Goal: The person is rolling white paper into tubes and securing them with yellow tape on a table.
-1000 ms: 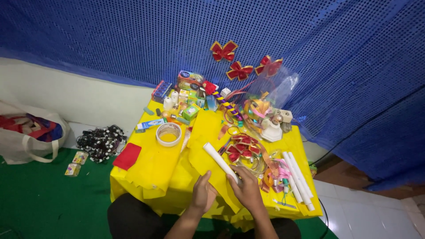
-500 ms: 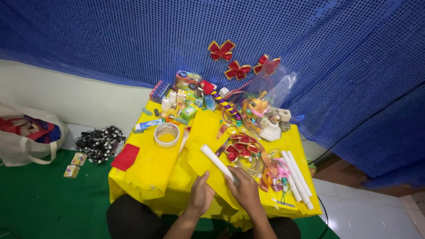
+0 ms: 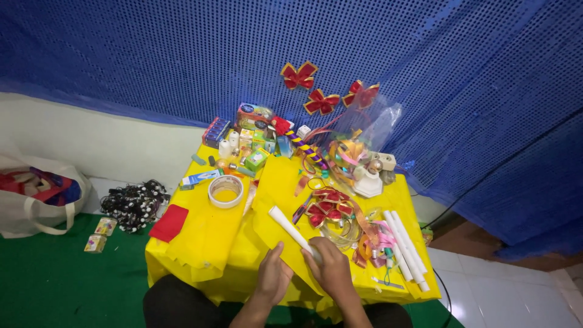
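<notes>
Grasping its near end, the right hand (image 3: 333,267) angles the white tube (image 3: 293,229) up-left; left hand (image 3: 273,278) loosely open.

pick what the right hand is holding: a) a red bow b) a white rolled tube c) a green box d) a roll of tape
b: the right hand grips the near end of a white rolled tube that slants up and away over the yellow sheet, while the roll of tape sits apart on the table, untouched, and the left hand rests beside it.
</notes>
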